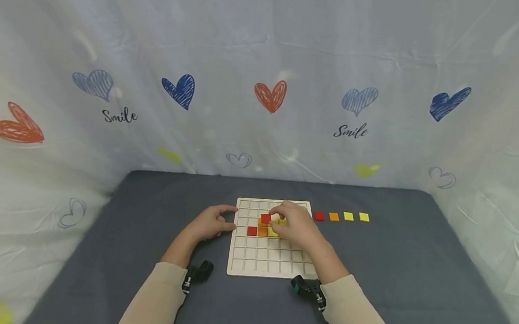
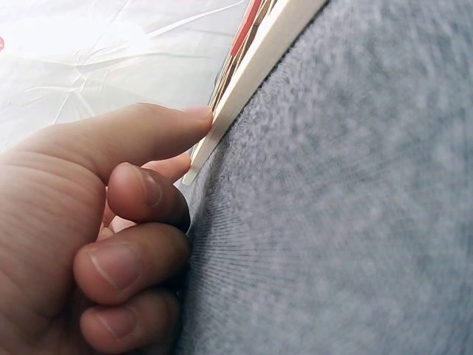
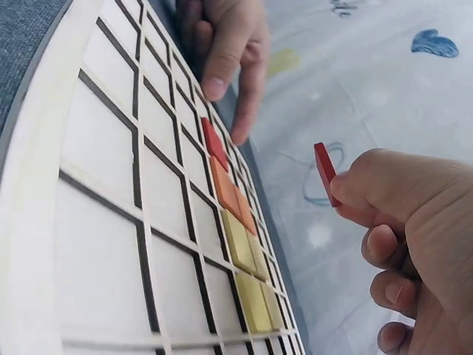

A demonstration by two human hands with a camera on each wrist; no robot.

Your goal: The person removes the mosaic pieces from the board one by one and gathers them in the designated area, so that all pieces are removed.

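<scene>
My right hand [image 1: 299,227] pinches a small red square tile [image 3: 325,174] between thumb and fingertips, raised above the wooden grid board [image 1: 249,267]. Its other fingers are curled in. On the board lie a red tile [image 1: 251,231], two orange tiles [image 3: 224,185] and several yellow tiles [image 3: 253,302], set in adjoining squares in two rows. My left hand [image 1: 207,223] is at the board's left edge, thumb and index finger extended against the rim, the remaining fingers bent. Part of the grid and some yellow tiles are hidden behind my right hand in the head view.
Right of the board, a spaced row of loose tiles lies on the grey tabletop [image 1: 397,274]: a red one [image 1: 319,216], an orange one [image 1: 334,216] and two yellow ones [image 1: 349,216]. A white curtain [image 1: 306,150] printed with hearts hangs behind the table and at its sides.
</scene>
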